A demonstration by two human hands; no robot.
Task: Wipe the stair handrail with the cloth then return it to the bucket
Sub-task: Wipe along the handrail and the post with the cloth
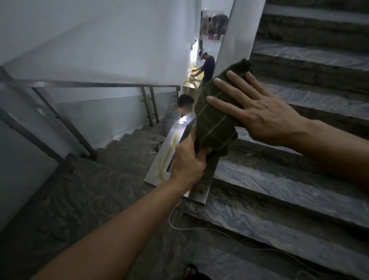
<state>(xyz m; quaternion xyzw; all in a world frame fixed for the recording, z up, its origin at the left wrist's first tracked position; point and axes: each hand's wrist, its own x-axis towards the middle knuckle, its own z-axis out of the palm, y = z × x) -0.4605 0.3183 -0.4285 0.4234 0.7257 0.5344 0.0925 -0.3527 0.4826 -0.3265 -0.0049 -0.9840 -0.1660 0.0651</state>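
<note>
Fingers (202,154) pinch cloth (214,115) on handrail (170,147); right hand (258,113) presses flat.

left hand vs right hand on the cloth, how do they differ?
The left hand pinches the lower end of the dark green cloth with curled fingers; the right hand lies flat on its upper side, fingers straight and spread. The left hand sits lower, next to the steel handrail; the right hand is higher, over the steps. Both touch the same folded cloth.

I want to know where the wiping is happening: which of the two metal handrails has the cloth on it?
The bright handrail nearest the camera, streaked yellow; the cloth lies on it. The dark rail along the wall is untouched.
</note>
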